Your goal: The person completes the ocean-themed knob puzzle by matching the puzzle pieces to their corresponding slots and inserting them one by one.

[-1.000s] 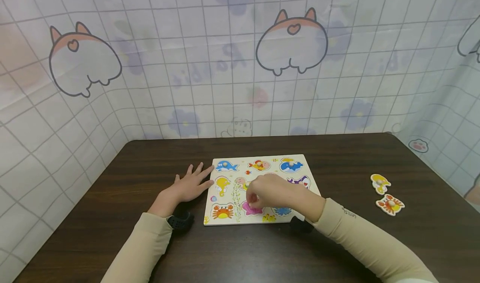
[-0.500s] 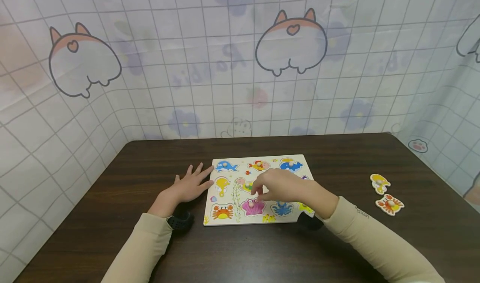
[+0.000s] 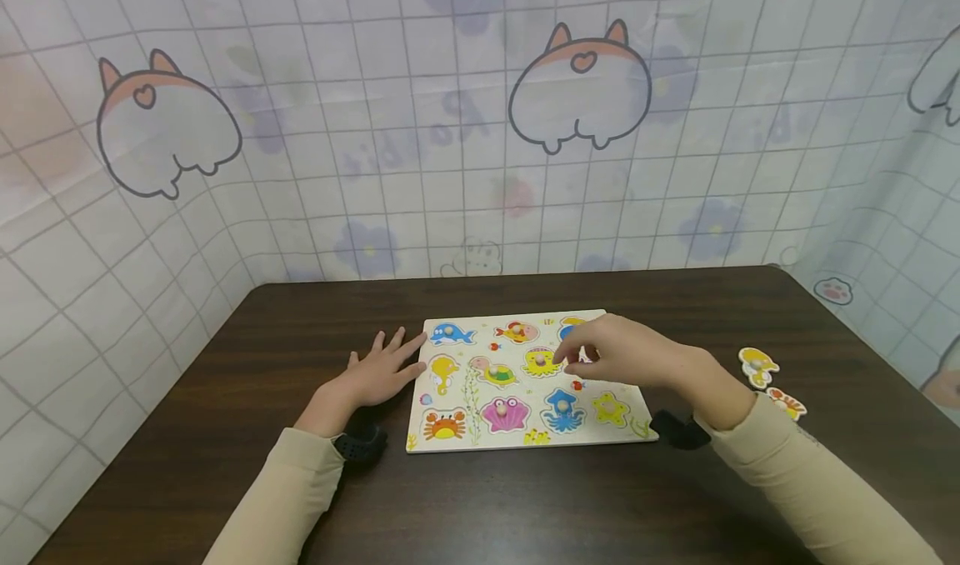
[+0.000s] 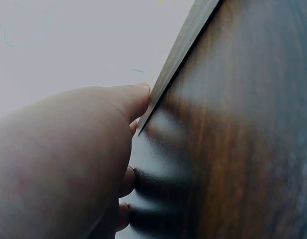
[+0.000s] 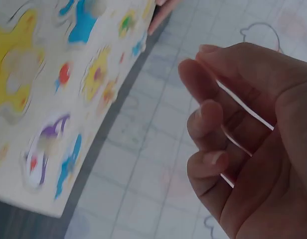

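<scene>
A pale wooden peg puzzle board point(image 3: 457, 392) with sea animals lies on the dark table. My left hand point(image 3: 372, 377) rests on the table with spread fingers, the tips of two at the board's left edge; the thumb point(image 4: 136, 99) meets that edge in the left wrist view. My right hand point(image 3: 626, 352) hovers over the board's right side, fingers loosely bent and holding nothing. Just left of its fingertips is the yellow octopus piece point(image 3: 542, 363). The pink shell piece point(image 3: 505, 414), blue squid piece point(image 3: 563, 412) and turtle piece point(image 3: 495, 372) sit in the board. My right hand partly hides the whale piece point(image 3: 567, 329).
At the table's right, a loose yellow seahorse piece point(image 3: 758, 367) lies beside a loose crab piece point(image 3: 787, 402), which the right sleeve partly covers. The board's seahorse spot point(image 3: 443, 373) and crab spot point(image 3: 445, 425) show printed pictures without knobs. A patterned cloth point(image 3: 360, 173) hangs behind the table.
My right hand has moved right from above the shell and turtle, uncovering the yellow octopus, squid and yellow star. Its sleeve now overlaps the loose crab. The left hand stays put.
</scene>
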Demonstrator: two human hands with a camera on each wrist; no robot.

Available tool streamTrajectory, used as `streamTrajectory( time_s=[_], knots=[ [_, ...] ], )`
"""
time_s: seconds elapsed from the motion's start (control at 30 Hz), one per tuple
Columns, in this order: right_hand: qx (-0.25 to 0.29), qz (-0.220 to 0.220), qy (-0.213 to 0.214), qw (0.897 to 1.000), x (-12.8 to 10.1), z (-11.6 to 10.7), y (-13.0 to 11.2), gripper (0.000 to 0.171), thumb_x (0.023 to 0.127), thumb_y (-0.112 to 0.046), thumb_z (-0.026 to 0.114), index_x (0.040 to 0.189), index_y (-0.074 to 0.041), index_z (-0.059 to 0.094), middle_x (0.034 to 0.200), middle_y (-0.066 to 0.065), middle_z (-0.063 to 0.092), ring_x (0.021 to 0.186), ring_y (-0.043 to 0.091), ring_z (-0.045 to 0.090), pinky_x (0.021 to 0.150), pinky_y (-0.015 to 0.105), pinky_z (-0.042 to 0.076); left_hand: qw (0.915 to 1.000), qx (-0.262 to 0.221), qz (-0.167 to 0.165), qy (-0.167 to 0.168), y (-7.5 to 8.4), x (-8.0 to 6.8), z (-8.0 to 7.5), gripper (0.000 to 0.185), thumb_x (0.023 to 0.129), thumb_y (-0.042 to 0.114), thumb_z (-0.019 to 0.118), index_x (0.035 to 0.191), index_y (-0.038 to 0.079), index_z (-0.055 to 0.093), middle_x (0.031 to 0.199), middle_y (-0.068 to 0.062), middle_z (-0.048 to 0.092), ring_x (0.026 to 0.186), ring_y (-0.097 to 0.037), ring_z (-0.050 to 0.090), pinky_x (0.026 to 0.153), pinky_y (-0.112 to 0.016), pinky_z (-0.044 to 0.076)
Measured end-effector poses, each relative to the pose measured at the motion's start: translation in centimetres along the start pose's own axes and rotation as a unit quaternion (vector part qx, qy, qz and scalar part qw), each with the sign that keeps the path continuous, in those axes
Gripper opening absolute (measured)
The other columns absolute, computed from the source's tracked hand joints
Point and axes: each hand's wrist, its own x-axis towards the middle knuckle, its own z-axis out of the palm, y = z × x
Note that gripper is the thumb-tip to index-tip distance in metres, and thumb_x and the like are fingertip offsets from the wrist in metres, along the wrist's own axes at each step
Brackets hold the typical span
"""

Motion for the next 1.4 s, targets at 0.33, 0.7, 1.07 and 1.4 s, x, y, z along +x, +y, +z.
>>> streamTrajectory(
  time_s=[0.33,0.7,1.07,1.4],
  knots=[
    [0.050,0.070,0.029,0.996,-5.8,-2.5,4.0,0.014,0.096,-0.009,0.072,0.109,-0.010,0.078,0.094,-0.005,0.071,0.074,0.009,0.057,0.063,0.027,0.051,1.0000,0.001,0.002,0.001,0.0,0.1,-0.1,0.067,0.110,0.048,0.042,0.166,0.019,0.021,0.169,-0.023,0.007,0.152,-0.051,-0.003,0.108,-0.081,-0.001],
    [0.056,0.129,0.074,0.987,-10.4,-4.4,7.6,0.015,0.096,-0.008,0.072,0.111,-0.010,0.077,0.100,-0.004,0.074,0.085,0.009,0.068,0.069,0.028,0.054,1.0000,-0.003,-0.004,0.005,-0.2,-0.1,0.0,0.067,0.109,0.048,0.042,0.166,0.018,0.023,0.169,-0.023,0.008,0.152,-0.051,-0.001,0.108,-0.081,0.000],
    [0.047,0.186,0.071,0.979,-13.5,-4.4,12.1,0.019,0.100,-0.014,0.069,0.116,-0.006,0.075,0.106,0.003,0.075,0.089,0.012,0.068,0.071,0.028,0.053,1.0000,0.001,-0.005,0.003,-0.1,0.1,0.1,0.067,0.109,0.048,0.043,0.166,0.018,0.023,0.169,-0.023,0.009,0.152,-0.051,-0.001,0.109,-0.081,0.000],
    [0.137,0.220,0.059,0.964,-15.4,-4.1,15.5,0.024,0.102,-0.010,0.063,0.118,0.008,0.071,0.099,0.003,0.072,0.075,0.012,0.059,0.065,0.030,0.053,1.0000,-0.002,0.003,0.003,-0.2,0.1,0.1,0.067,0.109,0.048,0.042,0.166,0.018,0.021,0.169,-0.023,0.007,0.152,-0.052,-0.002,0.109,-0.081,0.001]
  ],
)
